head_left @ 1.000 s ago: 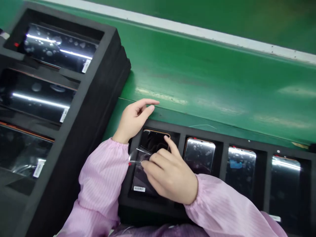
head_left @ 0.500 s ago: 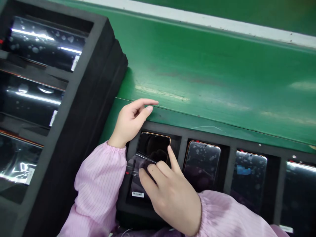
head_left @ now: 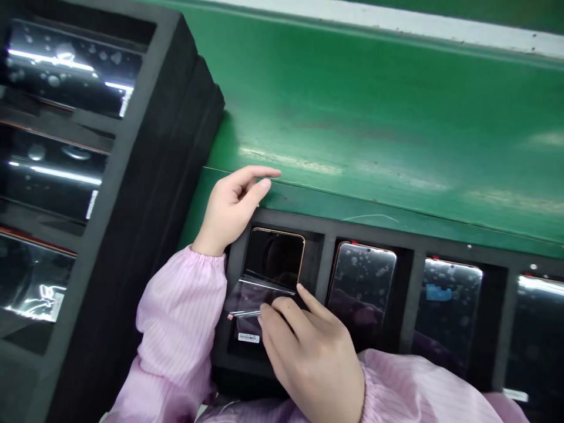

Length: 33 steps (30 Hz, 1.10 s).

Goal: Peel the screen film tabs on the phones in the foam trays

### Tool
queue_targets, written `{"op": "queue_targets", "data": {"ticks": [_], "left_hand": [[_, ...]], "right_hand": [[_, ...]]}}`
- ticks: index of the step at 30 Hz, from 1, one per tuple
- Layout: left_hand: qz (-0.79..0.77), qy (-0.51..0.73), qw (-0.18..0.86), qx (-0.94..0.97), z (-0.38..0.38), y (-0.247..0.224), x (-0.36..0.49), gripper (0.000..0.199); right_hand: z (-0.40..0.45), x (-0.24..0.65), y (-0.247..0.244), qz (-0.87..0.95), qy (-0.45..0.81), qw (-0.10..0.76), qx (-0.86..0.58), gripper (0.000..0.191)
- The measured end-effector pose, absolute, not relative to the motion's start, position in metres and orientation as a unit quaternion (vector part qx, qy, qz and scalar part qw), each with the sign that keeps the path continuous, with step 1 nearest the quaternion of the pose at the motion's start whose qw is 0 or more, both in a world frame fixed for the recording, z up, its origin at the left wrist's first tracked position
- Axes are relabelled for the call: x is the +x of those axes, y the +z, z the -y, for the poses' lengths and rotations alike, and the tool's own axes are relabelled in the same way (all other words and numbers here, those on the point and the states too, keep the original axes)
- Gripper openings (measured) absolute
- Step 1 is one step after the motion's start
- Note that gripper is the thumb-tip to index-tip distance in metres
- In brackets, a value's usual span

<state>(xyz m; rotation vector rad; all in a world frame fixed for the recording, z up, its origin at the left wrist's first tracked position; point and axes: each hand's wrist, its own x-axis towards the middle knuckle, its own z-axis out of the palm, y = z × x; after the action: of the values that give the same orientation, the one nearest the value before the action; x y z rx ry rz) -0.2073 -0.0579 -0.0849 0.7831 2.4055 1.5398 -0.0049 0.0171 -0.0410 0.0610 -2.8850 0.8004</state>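
Observation:
A dark phone screen with an orange edge (head_left: 277, 255) lies in the leftmost visible slot of a black foam tray (head_left: 328, 258). Its upper part is bare and smooth. Clear protective film (head_left: 251, 295) is folded back over the lower part, with a small red tab at its left end. My right hand (head_left: 315, 352) pinches this film between thumb and fingers, while its index finger rests at the screen's right edge. My left hand (head_left: 231, 205) hovers at the tray's upper left corner, open and holding nothing, thumb and index finger stretched to the right.
More film-covered screens stand in the slots to the right, among them one screen with a blue mark (head_left: 449, 311). A tall stack of black foam trays (head_left: 163, 153) at left holds several more screens. Behind lies the green work surface (head_left: 370, 129).
My right hand has moved down along the screen, drawing the film with it, so more of the screen is bare. The left hand stays nearly still. The view has shifted slightly.

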Motion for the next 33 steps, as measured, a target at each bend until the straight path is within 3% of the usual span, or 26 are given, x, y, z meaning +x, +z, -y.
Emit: {"op": "queue_targets", "data": {"ticks": [9,16,18,20,29,33], "left_hand": [[-0.808,0.514,0.084,0.276,0.058,-0.086,-0.208,0.019],[-0.815,0.503,0.081,0.276,0.059,-0.088,-0.209,0.024],[-0.815,0.502,0.080,0.277,0.059,-0.088,-0.210,0.027],[-0.812,0.506,0.080,0.281,0.059,-0.088,-0.210,0.028],[-0.786,0.539,0.069,0.295,0.058,-0.094,-0.215,0.017],[-0.781,0.545,0.073,0.295,0.056,-0.096,-0.216,0.016]], "right_hand": [[-0.042,-0.024,-0.034,0.932,0.349,0.077,0.052,0.016],[-0.081,-0.051,-0.037,0.893,0.445,0.058,-0.021,0.009],[-0.086,-0.052,-0.038,0.889,0.456,0.044,-0.016,0.015],[-0.089,-0.052,-0.038,0.883,0.469,0.025,-0.003,0.021],[-0.112,-0.066,-0.036,0.802,0.583,-0.126,0.002,0.015],[-0.115,-0.069,-0.034,0.798,0.579,-0.166,-0.009,0.018]]}}
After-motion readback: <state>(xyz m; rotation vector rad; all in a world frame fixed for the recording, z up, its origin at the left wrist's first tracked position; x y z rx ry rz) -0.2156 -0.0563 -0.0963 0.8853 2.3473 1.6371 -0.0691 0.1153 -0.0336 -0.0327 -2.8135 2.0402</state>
